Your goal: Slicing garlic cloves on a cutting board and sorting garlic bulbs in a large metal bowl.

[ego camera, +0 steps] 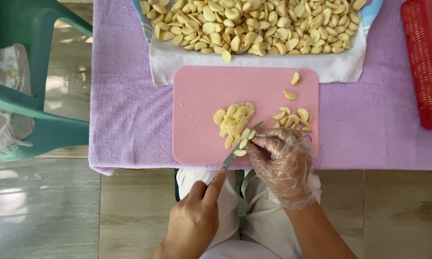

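Here, on the rectangular pink plastic cutting board, the bare left hand has its grip closed around a small steel-bladed knife, forefinger along the spine. The right hand, in a clear plastic glove, pinches a peeled garlic clove at the board's near edge, beside a heap of pale garlic slices.

Counts: 1 pink cutting board, 1 knife, 2 hands — left hand bare, right hand in 1 clear glove. 2 cut garlic heaps on the board plus 2 loose cloves at 1 o'clock. 1 big peeled-clove pile, too many to count. 1 red basket, 1 green chair, 1 purple towel.
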